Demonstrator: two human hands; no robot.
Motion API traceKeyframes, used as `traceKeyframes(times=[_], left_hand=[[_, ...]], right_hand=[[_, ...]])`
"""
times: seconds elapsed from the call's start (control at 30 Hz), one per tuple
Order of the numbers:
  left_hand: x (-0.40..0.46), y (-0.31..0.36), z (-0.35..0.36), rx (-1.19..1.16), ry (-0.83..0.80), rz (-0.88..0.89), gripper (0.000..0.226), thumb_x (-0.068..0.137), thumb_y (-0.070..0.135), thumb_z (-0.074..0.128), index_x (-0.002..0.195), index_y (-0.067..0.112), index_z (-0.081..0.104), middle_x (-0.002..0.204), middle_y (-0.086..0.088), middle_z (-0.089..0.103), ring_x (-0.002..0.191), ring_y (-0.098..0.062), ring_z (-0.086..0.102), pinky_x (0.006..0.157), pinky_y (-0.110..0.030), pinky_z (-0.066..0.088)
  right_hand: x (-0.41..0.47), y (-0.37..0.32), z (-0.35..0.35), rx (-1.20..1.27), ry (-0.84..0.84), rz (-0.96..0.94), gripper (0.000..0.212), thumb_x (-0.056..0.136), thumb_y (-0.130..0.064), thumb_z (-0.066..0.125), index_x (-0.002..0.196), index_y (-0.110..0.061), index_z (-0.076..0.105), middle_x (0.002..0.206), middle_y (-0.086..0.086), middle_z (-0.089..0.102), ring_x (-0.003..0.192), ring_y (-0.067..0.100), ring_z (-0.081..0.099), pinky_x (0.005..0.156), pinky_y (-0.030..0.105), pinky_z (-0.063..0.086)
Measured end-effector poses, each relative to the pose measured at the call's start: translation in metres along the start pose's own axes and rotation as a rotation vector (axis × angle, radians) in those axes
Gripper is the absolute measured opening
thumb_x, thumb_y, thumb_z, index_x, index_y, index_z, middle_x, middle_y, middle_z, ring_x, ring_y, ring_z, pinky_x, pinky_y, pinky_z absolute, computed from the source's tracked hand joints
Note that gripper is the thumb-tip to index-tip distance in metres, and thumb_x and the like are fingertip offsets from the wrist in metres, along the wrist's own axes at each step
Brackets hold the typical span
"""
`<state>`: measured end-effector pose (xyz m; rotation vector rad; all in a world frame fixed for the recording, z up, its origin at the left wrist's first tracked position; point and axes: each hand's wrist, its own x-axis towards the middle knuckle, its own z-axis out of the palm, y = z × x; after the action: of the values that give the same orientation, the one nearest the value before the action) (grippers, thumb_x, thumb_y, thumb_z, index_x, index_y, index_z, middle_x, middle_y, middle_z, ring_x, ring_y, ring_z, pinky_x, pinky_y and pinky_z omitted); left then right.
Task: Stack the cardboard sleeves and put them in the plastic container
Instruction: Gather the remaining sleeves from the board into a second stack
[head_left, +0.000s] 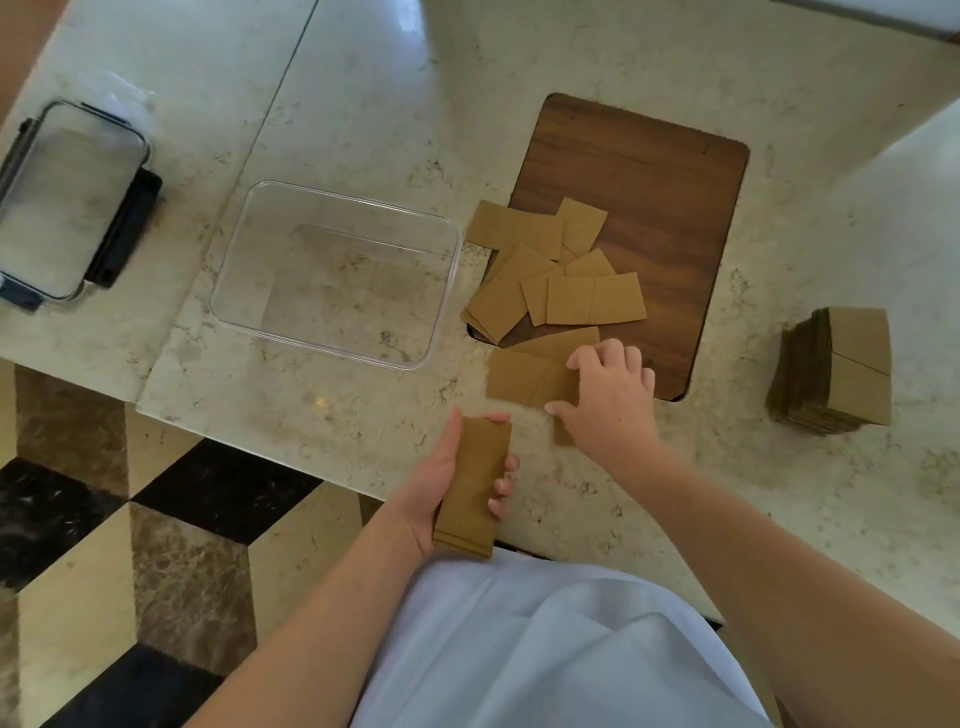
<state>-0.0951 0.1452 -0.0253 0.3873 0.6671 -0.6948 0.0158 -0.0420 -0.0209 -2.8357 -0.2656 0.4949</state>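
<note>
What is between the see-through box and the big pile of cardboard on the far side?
In the head view, the wooden board lies between the clear container and the tall stack, with loose cardboard sleeves scattered on it.

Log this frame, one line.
left hand: holds sleeve stack | right hand: on loose sleeve | plastic container: empty

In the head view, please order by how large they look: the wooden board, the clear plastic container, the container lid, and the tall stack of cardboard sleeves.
1. Wooden board and clear plastic container: they look alike, unranked.
3. Container lid.
4. Tall stack of cardboard sleeves.
</note>
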Motion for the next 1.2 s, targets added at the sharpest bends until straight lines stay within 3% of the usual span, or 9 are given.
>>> traceKeyframes(times=[0.13,0.33,0.43,0.57,0.7,0.8,0.87,1.03,1.2], left_hand=[[-0.005,-0.004,-0.004,0.058,0.051,-0.029,0.062,0.089,0.073,0.058,0.105,0.014,0.066,0.096,-0.021,0.065,0.074,-0.032,0.062,0.067,-0.038,0.054],[-0.017,-0.005,-0.012,0.222,-0.006,0.035,0.047,0.099,0.033,0.068,0.146,0.033,0.057,0.108,-0.023,0.069,0.085,-0.032,0.067,0.075,-0.045,0.057],[-0.004,-0.006,-0.001,0.152,0.146,0.154,0.032,0.098,0.044,0.062,0.128,0.033,0.071,0.106,-0.021,0.072,0.078,-0.029,0.069,0.063,-0.039,0.058],[0.017,0.000,0.010,0.132,0.214,0.234,0.060,0.091,0.063,0.052,0.134,0.024,0.066,0.120,-0.018,0.075,0.096,-0.032,0.075,0.069,-0.044,0.063],[0.031,0.007,0.019,0.097,0.175,0.274,0.035,0.092,0.027,0.067,0.127,0.026,0.069,0.115,-0.021,0.074,0.098,-0.036,0.075,0.074,-0.051,0.062],[0.042,0.018,0.025,0.038,0.163,0.276,0.034,0.097,0.031,0.063,0.131,0.027,0.064,0.103,-0.020,0.072,0.085,-0.033,0.072,0.076,-0.052,0.061],[0.045,0.025,0.028,0.009,0.136,0.252,0.042,0.094,0.054,0.065,0.126,0.027,0.066,0.091,-0.014,0.066,0.072,-0.028,0.066,0.075,-0.051,0.060],[0.041,0.034,0.028,-0.002,0.015,0.157,0.071,0.078,0.076,0.071,0.125,0.024,0.068,0.094,-0.016,0.063,0.076,-0.028,0.064,0.075,-0.046,0.058],[0.036,0.032,0.026,0.003,-0.087,0.118,0.075,0.084,0.074,0.064,0.144,0.030,0.057,0.117,-0.022,0.065,0.094,-0.034,0.066,0.080,-0.046,0.056]], right_hand=[[-0.003,-0.004,-0.002,0.254,-0.069,0.100,0.034,0.089,-0.025,0.076,0.101,-0.022,0.045,0.091,-0.006,0.054,0.087,0.021,0.051,0.081,0.038,0.036],[-0.021,0.001,-0.020,0.790,-0.188,0.368,0.030,0.097,-0.019,0.069,0.121,-0.031,0.058,0.100,-0.003,0.063,0.085,0.011,0.062,0.061,0.023,0.050],[-0.046,-0.006,-0.023,0.997,-0.214,0.376,0.034,0.097,-0.011,0.068,0.124,-0.031,0.063,0.091,0.007,0.074,0.077,0.016,0.073,0.060,0.026,0.061],[-0.074,-0.026,-0.015,1.115,-0.211,0.348,0.032,0.096,-0.009,0.068,0.110,-0.038,0.067,0.081,-0.001,0.077,0.076,0.010,0.073,0.061,0.025,0.061],[-0.079,-0.035,-0.008,0.941,-0.175,0.264,0.019,0.092,-0.020,0.073,0.091,-0.040,0.073,0.070,-0.014,0.072,0.066,0.010,0.067,0.063,0.028,0.061],[-0.060,-0.019,-0.014,0.687,-0.070,0.220,0.017,0.094,-0.034,0.066,0.077,-0.036,0.071,0.073,-0.016,0.068,0.068,0.004,0.061,0.057,0.018,0.044],[-0.039,-0.005,-0.020,0.536,0.011,0.221,0.006,0.095,-0.028,0.065,0.092,-0.031,0.070,0.092,-0.012,0.066,0.086,0.009,0.059,0.068,0.021,0.043],[0.017,-0.001,-0.023,-0.026,-0.097,-0.075,0.058,0.091,-0.028,0.072,0.145,-0.025,0.049,0.137,0.007,0.046,0.123,0.031,0.039,0.099,0.043,0.041],[0.043,-0.005,-0.017,-0.246,-0.184,-0.197,0.068,0.086,-0.041,0.077,0.143,-0.023,0.044,0.141,0.008,0.039,0.128,0.033,0.034,0.101,0.046,0.034]])
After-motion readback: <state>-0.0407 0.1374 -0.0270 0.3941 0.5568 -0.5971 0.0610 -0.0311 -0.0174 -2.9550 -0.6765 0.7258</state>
